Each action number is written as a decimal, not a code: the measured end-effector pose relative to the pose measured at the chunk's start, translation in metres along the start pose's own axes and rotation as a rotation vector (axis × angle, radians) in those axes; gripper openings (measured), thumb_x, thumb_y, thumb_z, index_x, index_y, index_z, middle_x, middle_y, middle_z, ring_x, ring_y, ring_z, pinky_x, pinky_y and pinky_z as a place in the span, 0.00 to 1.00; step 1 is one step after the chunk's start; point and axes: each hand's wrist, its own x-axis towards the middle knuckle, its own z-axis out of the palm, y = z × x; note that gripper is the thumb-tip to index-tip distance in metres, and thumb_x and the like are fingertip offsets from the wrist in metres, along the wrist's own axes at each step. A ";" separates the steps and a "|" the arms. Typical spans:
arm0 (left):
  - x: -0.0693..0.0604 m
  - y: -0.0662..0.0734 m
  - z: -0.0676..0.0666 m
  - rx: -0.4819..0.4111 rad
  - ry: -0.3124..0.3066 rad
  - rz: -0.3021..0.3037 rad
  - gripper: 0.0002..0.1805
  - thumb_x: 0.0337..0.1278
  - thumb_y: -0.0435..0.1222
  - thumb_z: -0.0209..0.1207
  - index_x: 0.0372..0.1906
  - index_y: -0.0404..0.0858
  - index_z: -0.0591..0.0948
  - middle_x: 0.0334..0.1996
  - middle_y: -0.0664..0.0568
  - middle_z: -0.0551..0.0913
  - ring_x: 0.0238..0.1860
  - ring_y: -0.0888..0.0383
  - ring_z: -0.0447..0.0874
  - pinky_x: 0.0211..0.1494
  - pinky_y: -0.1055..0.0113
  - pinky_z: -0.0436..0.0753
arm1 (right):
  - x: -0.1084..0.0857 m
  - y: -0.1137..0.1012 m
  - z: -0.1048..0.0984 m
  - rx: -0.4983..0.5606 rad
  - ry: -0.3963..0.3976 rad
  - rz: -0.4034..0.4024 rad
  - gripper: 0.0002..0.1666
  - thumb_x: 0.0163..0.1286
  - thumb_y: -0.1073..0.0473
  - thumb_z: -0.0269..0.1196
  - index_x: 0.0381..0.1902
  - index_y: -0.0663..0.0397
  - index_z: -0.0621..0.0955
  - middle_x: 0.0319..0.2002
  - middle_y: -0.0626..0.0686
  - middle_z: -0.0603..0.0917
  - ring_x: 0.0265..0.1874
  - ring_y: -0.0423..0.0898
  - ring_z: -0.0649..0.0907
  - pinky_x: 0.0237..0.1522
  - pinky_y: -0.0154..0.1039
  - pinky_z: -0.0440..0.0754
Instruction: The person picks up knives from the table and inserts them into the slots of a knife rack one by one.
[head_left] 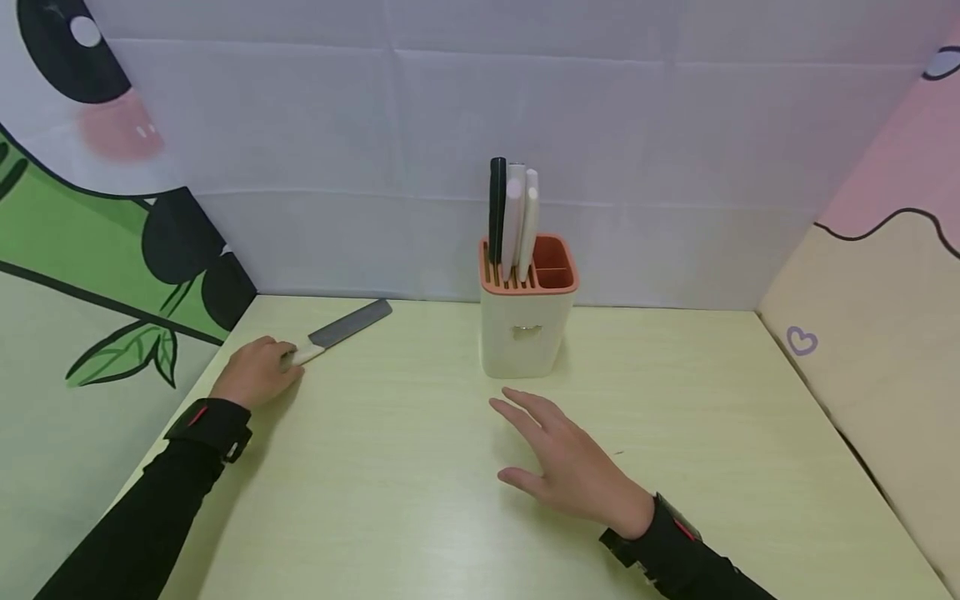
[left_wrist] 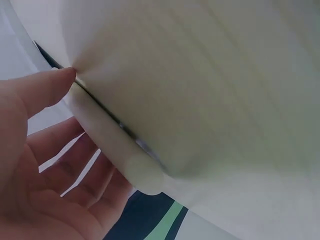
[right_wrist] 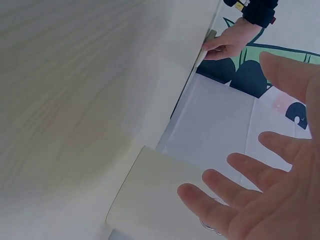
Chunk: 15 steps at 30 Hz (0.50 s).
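Note:
At the table's left side, my left hand (head_left: pixel 257 372) holds a cleaver (head_left: pixel 351 324) by its pale handle. The wide dark grey blade lies on the table, pointing to the back right. In the left wrist view the handle (left_wrist: pixel 112 142) runs between the thumb and the curled fingers. My right hand (head_left: pixel 572 468) has its fingers spread and touches nothing, just in front of a knife holder (head_left: pixel 517 342). That holder is white with an orange slotted top. One black and several pale knife handles (head_left: pixel 513 221) stand upright in its left slots.
The pale wooden table (head_left: pixel 390 483) carries the holder near its back edge. Orange compartments (head_left: pixel 555 267) open at the holder's right side. A light cloth wall (head_left: pixel 337 150) rises behind, with printed cloth panels (head_left: pixel 862 367) at both sides.

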 end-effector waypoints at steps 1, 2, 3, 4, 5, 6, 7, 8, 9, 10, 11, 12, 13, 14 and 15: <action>0.001 -0.001 0.001 0.004 0.008 0.007 0.22 0.65 0.33 0.68 0.56 0.20 0.82 0.45 0.27 0.84 0.46 0.32 0.83 0.49 0.37 0.82 | 0.000 0.000 0.000 0.002 -0.002 0.006 0.52 0.68 0.49 0.77 0.83 0.42 0.64 0.81 0.54 0.66 0.77 0.50 0.70 0.66 0.49 0.83; 0.002 -0.002 0.001 0.007 0.015 0.015 0.21 0.64 0.33 0.69 0.55 0.20 0.83 0.43 0.29 0.85 0.44 0.33 0.84 0.47 0.38 0.82 | 0.000 0.000 0.000 0.004 -0.005 0.012 0.52 0.68 0.49 0.77 0.83 0.42 0.64 0.81 0.54 0.66 0.77 0.50 0.70 0.66 0.49 0.83; 0.002 -0.003 0.001 0.007 0.019 0.023 0.20 0.64 0.32 0.70 0.53 0.21 0.84 0.41 0.30 0.85 0.42 0.35 0.84 0.46 0.40 0.83 | -0.001 0.001 0.000 0.006 -0.007 0.018 0.52 0.68 0.49 0.77 0.83 0.41 0.64 0.81 0.53 0.66 0.77 0.50 0.70 0.66 0.49 0.83; 0.003 -0.004 0.001 0.006 0.021 0.031 0.18 0.63 0.31 0.71 0.52 0.21 0.85 0.40 0.32 0.85 0.41 0.36 0.84 0.44 0.41 0.83 | -0.001 0.001 -0.001 0.009 -0.010 0.025 0.52 0.69 0.49 0.77 0.84 0.41 0.64 0.81 0.53 0.65 0.77 0.50 0.70 0.65 0.49 0.83; 0.003 -0.004 0.001 0.003 0.024 0.039 0.18 0.62 0.30 0.71 0.51 0.22 0.85 0.39 0.33 0.85 0.40 0.37 0.84 0.43 0.41 0.83 | -0.001 0.002 -0.001 0.011 -0.013 0.032 0.52 0.69 0.48 0.76 0.84 0.41 0.63 0.81 0.53 0.65 0.77 0.50 0.70 0.65 0.49 0.83; 0.003 -0.004 0.001 -0.002 0.026 0.044 0.17 0.62 0.30 0.71 0.51 0.22 0.85 0.38 0.34 0.85 0.39 0.38 0.84 0.43 0.42 0.83 | -0.001 0.003 -0.001 0.014 -0.015 0.039 0.52 0.69 0.48 0.76 0.84 0.40 0.63 0.81 0.53 0.65 0.77 0.49 0.70 0.65 0.49 0.83; 0.002 -0.004 0.001 -0.006 0.029 0.050 0.16 0.62 0.29 0.72 0.50 0.22 0.86 0.37 0.35 0.85 0.38 0.39 0.84 0.42 0.43 0.83 | -0.002 0.003 -0.001 0.018 -0.017 0.046 0.52 0.69 0.48 0.76 0.84 0.40 0.63 0.81 0.52 0.65 0.77 0.49 0.70 0.65 0.49 0.83; 0.001 -0.004 0.001 -0.009 0.034 0.059 0.16 0.61 0.29 0.72 0.50 0.22 0.86 0.36 0.35 0.85 0.38 0.40 0.83 0.42 0.43 0.83 | -0.002 0.004 -0.001 0.025 -0.018 0.052 0.53 0.69 0.48 0.76 0.84 0.39 0.62 0.81 0.52 0.65 0.77 0.49 0.70 0.65 0.49 0.83; -0.001 -0.004 0.001 -0.010 0.042 0.069 0.16 0.61 0.29 0.72 0.49 0.22 0.86 0.36 0.36 0.85 0.37 0.40 0.83 0.42 0.43 0.82 | -0.002 0.005 -0.001 0.029 -0.020 0.059 0.53 0.69 0.48 0.76 0.84 0.38 0.62 0.81 0.52 0.65 0.77 0.49 0.70 0.64 0.49 0.83; -0.003 -0.004 0.001 -0.012 0.051 0.081 0.16 0.60 0.29 0.72 0.49 0.22 0.86 0.36 0.36 0.85 0.37 0.41 0.83 0.41 0.44 0.82 | -0.002 0.006 -0.001 0.034 -0.022 0.065 0.53 0.69 0.47 0.76 0.85 0.38 0.62 0.81 0.52 0.65 0.78 0.49 0.69 0.65 0.49 0.83; -0.005 -0.004 0.001 -0.013 0.059 0.091 0.16 0.60 0.28 0.72 0.49 0.22 0.86 0.35 0.36 0.85 0.37 0.41 0.83 0.41 0.44 0.82 | -0.003 0.006 -0.002 0.038 -0.023 0.073 0.53 0.69 0.47 0.76 0.85 0.37 0.61 0.82 0.51 0.64 0.78 0.49 0.69 0.65 0.49 0.83; -0.007 -0.003 0.001 -0.014 0.067 0.102 0.15 0.60 0.28 0.72 0.49 0.22 0.86 0.35 0.37 0.85 0.36 0.41 0.83 0.41 0.44 0.82 | -0.003 0.007 -0.002 0.044 -0.025 0.082 0.53 0.69 0.47 0.76 0.85 0.37 0.61 0.82 0.51 0.64 0.78 0.49 0.69 0.65 0.49 0.83; -0.010 -0.002 0.000 -0.015 0.072 0.112 0.16 0.60 0.28 0.72 0.49 0.23 0.86 0.35 0.37 0.85 0.36 0.42 0.83 0.41 0.44 0.82 | -0.003 0.008 -0.003 0.053 -0.025 0.092 0.53 0.69 0.47 0.76 0.85 0.37 0.61 0.82 0.51 0.64 0.78 0.49 0.69 0.65 0.50 0.83; -0.012 -0.001 0.000 -0.017 0.075 0.119 0.16 0.60 0.29 0.72 0.49 0.23 0.86 0.35 0.38 0.85 0.36 0.42 0.83 0.41 0.44 0.83 | -0.004 0.009 -0.004 0.058 -0.026 0.101 0.53 0.69 0.47 0.76 0.85 0.36 0.61 0.82 0.50 0.64 0.78 0.49 0.68 0.66 0.50 0.83; -0.015 -0.001 -0.001 -0.020 0.072 0.125 0.16 0.60 0.29 0.73 0.49 0.23 0.86 0.35 0.38 0.84 0.36 0.43 0.83 0.41 0.45 0.83 | -0.004 0.010 -0.005 0.064 -0.026 0.113 0.53 0.69 0.46 0.76 0.85 0.36 0.62 0.82 0.50 0.64 0.79 0.50 0.68 0.66 0.51 0.82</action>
